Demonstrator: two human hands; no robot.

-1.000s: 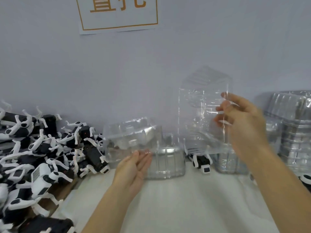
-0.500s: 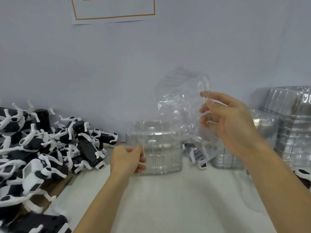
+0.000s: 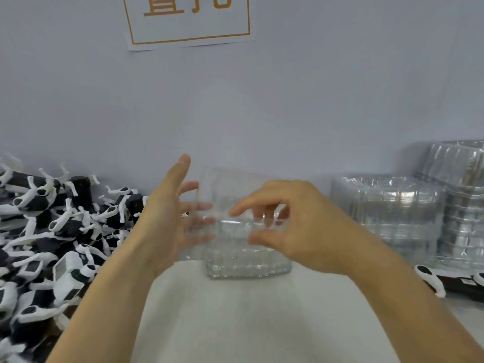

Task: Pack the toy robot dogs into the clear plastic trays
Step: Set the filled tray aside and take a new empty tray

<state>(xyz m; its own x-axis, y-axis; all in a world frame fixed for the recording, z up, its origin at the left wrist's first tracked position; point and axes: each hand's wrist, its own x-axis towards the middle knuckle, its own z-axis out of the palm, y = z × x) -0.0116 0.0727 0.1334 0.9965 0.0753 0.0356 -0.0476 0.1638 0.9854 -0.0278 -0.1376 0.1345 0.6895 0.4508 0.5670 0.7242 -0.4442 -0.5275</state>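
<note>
A clear plastic tray [image 3: 248,265] stands on the white table [image 3: 235,323] near the wall, with another clear shell [image 3: 230,184] rising above it. My right hand [image 3: 296,229] grips the clear plastic at its upper right. Its thumb and index finger are in front, and the other fingers show through the plastic. My left hand [image 3: 167,221] lies with straight, spread fingers against the left side; some fingertips show through the plastic. A big pile of black-and-white toy robot dogs [image 3: 52,231] lies to the left.
Tall stacks of clear trays [image 3: 387,213] stand at the right along the wall, and a higher stack [image 3: 463,195] is behind them. One toy dog [image 3: 445,281] lies in front of the stacks. A paper sign [image 3: 188,19] hangs on the wall.
My right hand has brought the raised clear shell down and left onto the tray in front. My left hand has let go of the tray edge and spread its fingers.
</note>
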